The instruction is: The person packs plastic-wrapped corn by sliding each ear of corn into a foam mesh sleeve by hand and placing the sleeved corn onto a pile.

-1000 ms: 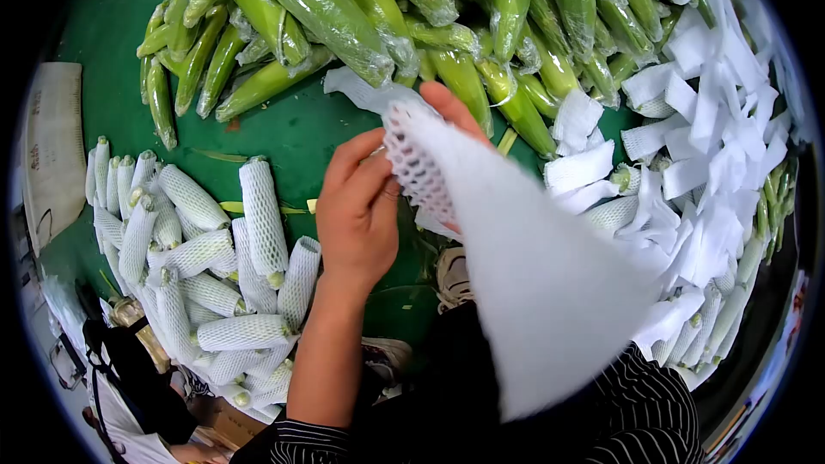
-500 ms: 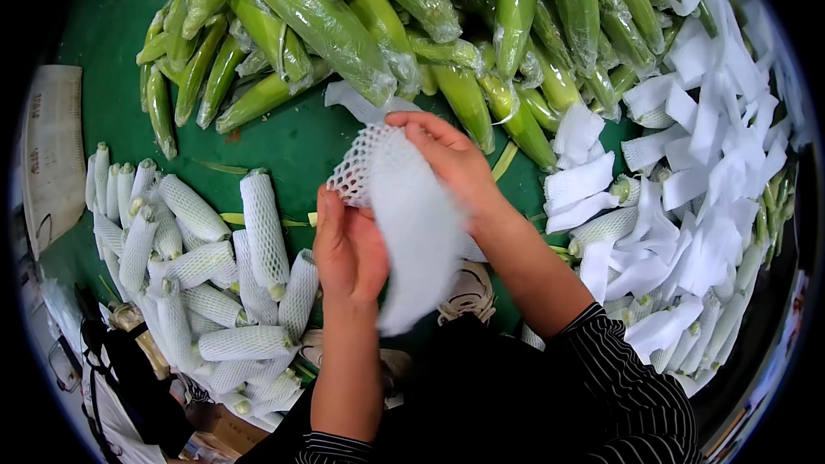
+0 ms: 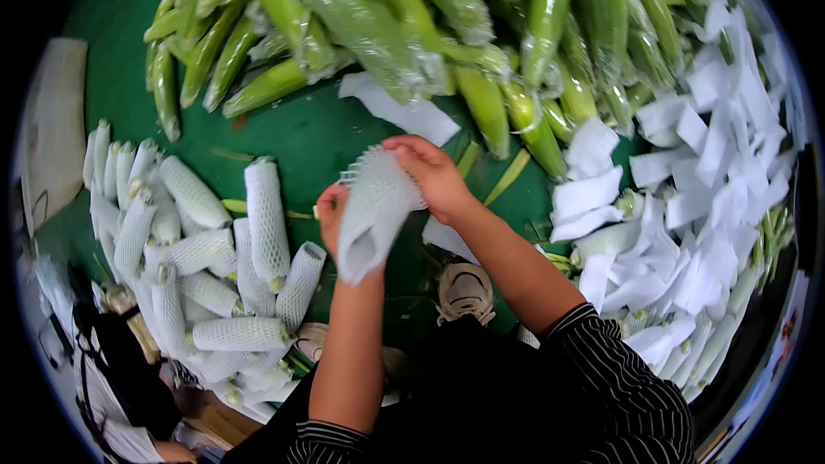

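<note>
Between my hands is a white foam net sleeve [image 3: 378,215], its lower end gaping open and its netted rim near my fingers. My left hand [image 3: 331,213] grips it from the left side, with most of the fingers hidden behind the foam. At the upper right edge, my right hand [image 3: 428,176] pinches it with bent fingers. A flat white foam strip [image 3: 400,110] lies on the green surface just beyond. To the left is a pile of pale, long vegetables in foam nets [image 3: 262,215].
Long green vegetables in clear film [image 3: 344,21] are heaped at the far side. Loose white foam strips [image 3: 713,155] cover more netted pieces on the right. A pale container [image 3: 56,133] stands at far left. Part of another person [image 3: 129,434] shows at lower left.
The hanging white foam has swung up and left, and its open end now faces me. My right hand has moved slightly down. The view has shifted a little.
</note>
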A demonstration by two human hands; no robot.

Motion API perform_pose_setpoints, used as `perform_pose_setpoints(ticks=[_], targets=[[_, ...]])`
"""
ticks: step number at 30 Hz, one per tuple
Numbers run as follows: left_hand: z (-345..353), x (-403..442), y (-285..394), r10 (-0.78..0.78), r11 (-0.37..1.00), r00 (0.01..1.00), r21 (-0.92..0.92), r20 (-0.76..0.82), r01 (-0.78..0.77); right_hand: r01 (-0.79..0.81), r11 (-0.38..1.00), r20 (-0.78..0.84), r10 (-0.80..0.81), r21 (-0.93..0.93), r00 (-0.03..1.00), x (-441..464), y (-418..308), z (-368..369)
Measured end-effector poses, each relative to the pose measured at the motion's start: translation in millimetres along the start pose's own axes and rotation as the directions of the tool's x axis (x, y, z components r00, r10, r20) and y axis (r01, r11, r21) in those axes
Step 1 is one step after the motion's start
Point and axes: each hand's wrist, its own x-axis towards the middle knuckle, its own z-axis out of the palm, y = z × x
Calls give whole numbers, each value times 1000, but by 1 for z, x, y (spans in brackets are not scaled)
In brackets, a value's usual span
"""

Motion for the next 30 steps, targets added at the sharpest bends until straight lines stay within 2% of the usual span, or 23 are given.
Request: perform_pose_setpoints(ticks=[2, 4, 5, 6, 7, 9, 11, 12, 13, 14, 16, 17, 18, 19, 20, 21, 22, 23, 25, 27, 28, 30], targets=[[-34, 19, -29, 58, 998, 998, -33, -7, -58, -20, 986, -68, 9, -164, 998, 13, 42, -26], [-44, 33, -50, 193, 955, 980, 240, -53, -175, -60, 975, -65, 47, -215, 997, 18, 38, -16], [-43, 30, -47, 270, 845, 963, 484, -21, -227, -155, 987, -4, 155, -36, 988, 16, 28, -5], [-21, 13, -23, 372, 664, 926, 716, -65, -217, -187, 976, 47, 193, -111, 980, 14, 14, 5], [2, -5, 2, 461, 444, 884, 884, -82, -150, -243, 970, 118, 244, -30, 962, 9, -1, 29], [-30, -10, 7, 407, 796, 860, 580, -307, -170, -257, 951, 163, 285, -172, 944, -2, -10, 79], [-102, 0, -16, 349, 903, 855, 381, -384, -198, -211, 975, 190, 221, -70, 957, -20, 7, 162], [-72, -21, 10, 434, 810, 797, 569, -421, -141, -48, 929, 215, 135, -368, 967, -39, -1, 211], [-53, -33, 25, 519, 683, 741, 728, -426, -59, 12, 931, 386, 140, -364, 912, -46, -15, 234], [-52, -33, 27, 421, 774, 774, 632, -474, -34, 66, 938, 545, 139, -340, 827, -53, -29, 256], [-80, -31, 13, 525, 554, 817, 824, -238, -116, 230, 954, 636, -57, -193, 770, -46, -8, 268], [-91, -31, 10, 556, 426, 824, 889, -111, -168, 287, 923, 562, -99, -256, 821, -34, 0, 249], [-76, -38, 22, 513, 234, 857, 952, 50, -195, 332, 819, 486, -76, -467, 871, -23, 8, 223], [-59, -44, 35, 454, 26, 865, 967, 214, -253, 320, 760, 434, -56, -565, 899, -13, 24, 188], [-43, -51, 48, 383, -159, 848, 930, 367, -331, 402, 612, 493, -22, -682, 870, -9, 13, 158], [-40, -53, 45, 282, -190, 902, 941, 326, -281, 540, 380, 545, -105, -751, 832, -16, 20, 119], [-38, -55, 43, 177, -230, 943, 944, 280, -237, 519, 295, 543, 2, -803, 840, -27, 10, 92], [-31, -59, 34, 165, -319, 951, 926, 263, -200, 502, 202, 529, 105, -841, 842, -40, -4, 71], [-26, -71, 24, 66, -357, 945, 892, 319, -276, 458, 111, 471, 212, -882, 856, -59, -23, 39], [-22, -76, 14, 56, -319, 926, 885, 374, -338, 483, -114, 462, 171, -868, 870, -76, -26, 21], [-23, -76, 14, 57, -343, 926, 878, 373, -333, 477, -229, 454, 145, -849, 879, -81, -28, 16], [-23, -75, 11, 33, -381, 918, 855, 394, -353, 443, -302, 444, 69, -844, 894, -79, -15, 1]])
